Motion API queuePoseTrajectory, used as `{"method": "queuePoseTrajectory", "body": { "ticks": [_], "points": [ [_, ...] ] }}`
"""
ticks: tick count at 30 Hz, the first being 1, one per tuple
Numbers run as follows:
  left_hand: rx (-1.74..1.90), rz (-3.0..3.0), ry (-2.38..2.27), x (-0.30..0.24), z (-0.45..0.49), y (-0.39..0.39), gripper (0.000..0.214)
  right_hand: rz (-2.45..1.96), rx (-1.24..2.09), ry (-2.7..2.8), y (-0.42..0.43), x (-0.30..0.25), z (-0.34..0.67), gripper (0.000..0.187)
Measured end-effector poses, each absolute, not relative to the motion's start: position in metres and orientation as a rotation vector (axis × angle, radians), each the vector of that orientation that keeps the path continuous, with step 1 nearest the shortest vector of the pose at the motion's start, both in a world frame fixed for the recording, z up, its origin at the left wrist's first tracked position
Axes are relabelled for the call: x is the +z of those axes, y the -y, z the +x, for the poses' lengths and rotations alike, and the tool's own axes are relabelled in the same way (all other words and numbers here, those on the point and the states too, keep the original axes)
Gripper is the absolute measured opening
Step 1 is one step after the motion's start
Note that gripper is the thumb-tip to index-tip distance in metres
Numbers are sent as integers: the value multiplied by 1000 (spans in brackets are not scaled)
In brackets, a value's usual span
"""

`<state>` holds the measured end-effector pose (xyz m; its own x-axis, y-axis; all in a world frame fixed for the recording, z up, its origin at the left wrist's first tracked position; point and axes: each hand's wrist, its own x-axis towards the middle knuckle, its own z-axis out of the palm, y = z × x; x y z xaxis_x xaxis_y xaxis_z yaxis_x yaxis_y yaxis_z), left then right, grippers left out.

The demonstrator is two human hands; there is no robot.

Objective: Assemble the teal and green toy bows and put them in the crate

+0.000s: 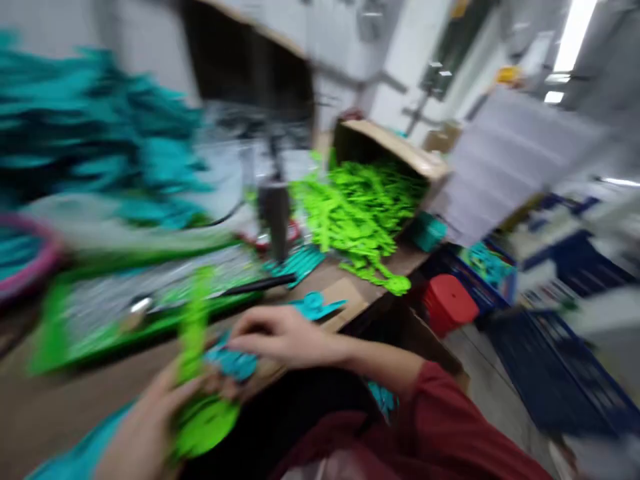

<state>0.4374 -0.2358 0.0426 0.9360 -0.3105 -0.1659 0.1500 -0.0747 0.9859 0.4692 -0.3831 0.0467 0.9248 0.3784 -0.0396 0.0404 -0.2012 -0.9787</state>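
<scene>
Left hand (150, 417), lower left: fingers closed about a green piece (207, 427); no gap shows. Green piece: flat disc at the lower end, long strap standing near upright, leaning slightly right at the top; smooth, matt, seemingly rubbery.

Right hand (287, 337), centre: thumb and forefinger curled, a gap between them, fingertips at a blue piece (235, 360). Blur; cannot tell whether it is pinched. Blue piece: small, rounded, between the hands, right of the green strap; the left fingertips lie just below it. The green disc lies lower left of the right hand, the left hand nearer.

Table (30, 400), left: brown, dull. Black tool (260, 285), centre: slender, lying slantwise. Bag (160, 303), left: crinkled, clear, green-edged.

Green heap (360, 213), centre right: tangled straps, spilling from a cardboard box (400, 147). Blue heap (90, 127), upper left: layered, floppy. Red stool (450, 305), right: smooth.
</scene>
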Motion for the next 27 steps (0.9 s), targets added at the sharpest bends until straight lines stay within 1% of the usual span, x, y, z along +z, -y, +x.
{"method": "queuePoseTrajectory", "body": {
  "ticks": [2, 4, 6, 8, 9, 12, 15, 20, 23, 25, 27],
  "points": [
    [-512, 1391, -88, 28, 413, 218, 23, -1816, 341, 298, 394, 49, 465, 16],
    [-561, 1184, -144, 16, 405, 214, 20, -1815, 365, 209, 399, 45, 473, 24],
    [-509, 1147, -144, 8, 406, 211, 20, -1740, 495, 186, 394, 40, 477, 29],
    [-440, 1218, -141, 4, 407, 208, 26, -1704, 624, 224, 385, 37, 473, 32],
    [-420, 1256, -137, 4, 406, 207, 32, -1708, 661, 248, 379, 36, 470, 34],
    [-425, 1315, -122, 5, 404, 205, 57, -1725, 681, 275, 368, 36, 469, 36],
    [-442, 1371, -134, 5, 403, 207, 68, -1699, 708, 251, 365, 37, 474, 35],
    [-378, 1436, -133, 6, 404, 214, 71, -1597, 756, 196, 365, 35, 469, 36],
    [-388, 1382, -152, 8, 401, 217, 74, -1534, 749, 131, 363, 30, 459, 33],
    [-380, 1317, -173, 7, 399, 219, 69, -1506, 742, 107, 363, 27, 453, 31],
    [-344, 1211, -199, 4, 396, 222, 58, -1486, 730, 97, 363, 26, 449, 30]
  ]
}}
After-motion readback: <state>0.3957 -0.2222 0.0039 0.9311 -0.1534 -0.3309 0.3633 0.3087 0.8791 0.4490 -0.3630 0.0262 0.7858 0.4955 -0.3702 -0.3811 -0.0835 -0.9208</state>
